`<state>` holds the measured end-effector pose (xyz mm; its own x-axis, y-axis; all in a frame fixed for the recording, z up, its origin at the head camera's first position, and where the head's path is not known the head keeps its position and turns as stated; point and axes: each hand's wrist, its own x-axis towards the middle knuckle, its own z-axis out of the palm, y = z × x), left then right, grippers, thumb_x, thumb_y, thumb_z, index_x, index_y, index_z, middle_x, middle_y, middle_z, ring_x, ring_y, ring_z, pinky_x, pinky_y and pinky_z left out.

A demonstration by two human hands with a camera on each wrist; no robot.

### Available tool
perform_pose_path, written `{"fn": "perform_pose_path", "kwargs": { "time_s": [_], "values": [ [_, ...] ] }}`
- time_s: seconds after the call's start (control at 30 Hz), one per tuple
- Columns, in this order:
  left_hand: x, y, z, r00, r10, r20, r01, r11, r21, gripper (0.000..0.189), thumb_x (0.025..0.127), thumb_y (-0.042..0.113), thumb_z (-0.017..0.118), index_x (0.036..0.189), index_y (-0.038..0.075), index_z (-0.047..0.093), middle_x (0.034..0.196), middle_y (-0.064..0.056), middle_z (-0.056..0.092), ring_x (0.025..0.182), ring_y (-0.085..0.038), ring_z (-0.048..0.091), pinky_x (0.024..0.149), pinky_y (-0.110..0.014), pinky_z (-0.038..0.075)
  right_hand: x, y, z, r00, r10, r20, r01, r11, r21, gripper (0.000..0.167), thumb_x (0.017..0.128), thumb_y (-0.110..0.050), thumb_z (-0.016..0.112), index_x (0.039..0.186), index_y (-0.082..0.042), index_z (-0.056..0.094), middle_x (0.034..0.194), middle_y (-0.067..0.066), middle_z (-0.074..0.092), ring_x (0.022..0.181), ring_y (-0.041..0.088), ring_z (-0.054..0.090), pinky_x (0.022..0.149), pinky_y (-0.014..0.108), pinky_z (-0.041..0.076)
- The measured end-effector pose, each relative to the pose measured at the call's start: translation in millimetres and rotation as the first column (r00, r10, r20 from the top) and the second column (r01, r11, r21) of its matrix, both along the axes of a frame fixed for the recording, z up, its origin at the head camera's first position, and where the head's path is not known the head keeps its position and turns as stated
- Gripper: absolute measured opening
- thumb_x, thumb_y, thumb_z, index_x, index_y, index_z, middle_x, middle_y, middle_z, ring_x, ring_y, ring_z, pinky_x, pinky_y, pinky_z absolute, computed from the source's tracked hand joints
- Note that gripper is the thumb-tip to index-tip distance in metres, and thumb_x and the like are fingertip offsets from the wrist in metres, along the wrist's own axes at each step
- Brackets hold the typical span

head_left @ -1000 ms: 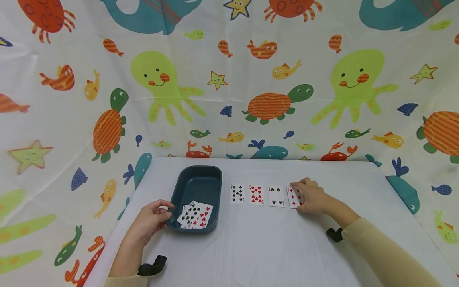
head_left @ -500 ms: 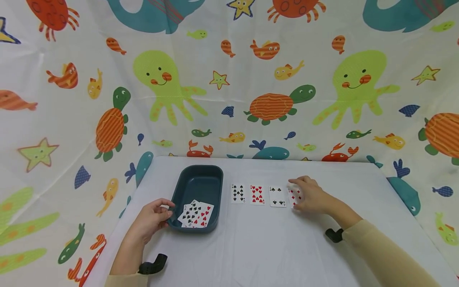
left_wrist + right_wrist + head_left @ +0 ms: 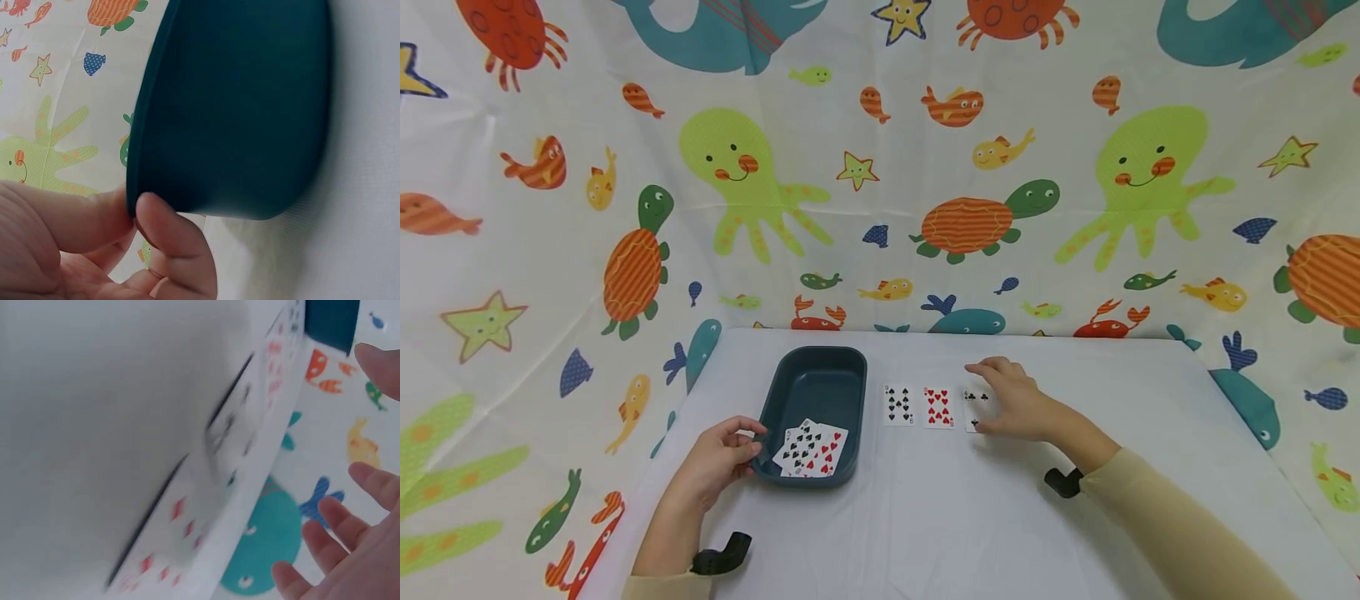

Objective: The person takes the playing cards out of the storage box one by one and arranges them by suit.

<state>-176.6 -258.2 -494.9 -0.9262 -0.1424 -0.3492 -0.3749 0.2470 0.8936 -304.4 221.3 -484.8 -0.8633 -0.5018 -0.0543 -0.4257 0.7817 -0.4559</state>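
Note:
My left hand pinches the near-left rim of a dark teal tray between thumb and finger. Several playing cards lie overlapped in the tray's near end. Right of it, a spades card, a hearts card and a clubs card lie face up in a row. Over the clubs card hovers my right hand, its fingers spread and holding nothing. A diamonds card shows in the right wrist view, beyond the clubs card; in the head view the hand hides it.
A white cloth covers the table. Behind and to the left hangs a curtain printed with sea animals. A black wrist mount sits on each forearm.
My right hand has left the diamonds card and moved left over the clubs card, its fingers spreading. My left hand stays on the tray rim. The cards keep their places.

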Motion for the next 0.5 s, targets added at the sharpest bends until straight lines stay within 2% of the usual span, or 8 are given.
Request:
{"fn": "perform_pose_path", "kwargs": {
  "time_s": [0.2, 0.5],
  "values": [
    [-0.5, -0.2, 0.3, 1.000, -0.001, -0.001, 0.001, 1.000, 0.001, 0.030, 0.105, 0.005, 0.065, 0.134, -0.001, 0.062, 0.094, -0.009, 0.063, 0.079, -0.021, 0.061, 0.072, -0.027, 0.060, 3.5, -33, 9.4, 0.998, 0.050, -0.030, -0.050, 0.999, -0.021, 0.097, 0.083, -0.034, 0.091, 0.165, -0.023, 0.041, 0.166, 0.014, 0.037, 0.151, 0.040, 0.037, 0.117, 0.069, 0.037],
    [-0.8, 0.8, 0.3, 1.000, -0.003, -0.005, 0.003, 1.000, -0.002, 0.030, 0.105, 0.005, 0.065, 0.134, -0.001, 0.062, 0.095, -0.011, 0.064, 0.080, -0.022, 0.061, 0.072, -0.027, 0.060, 7.1, -84, 19.0, 0.989, 0.101, -0.111, -0.099, 0.995, 0.022, 0.101, 0.083, -0.039, 0.090, 0.167, -0.023, 0.036, 0.172, 0.015, 0.030, 0.160, 0.041, 0.026, 0.122, 0.074, 0.028]
  ]
}}
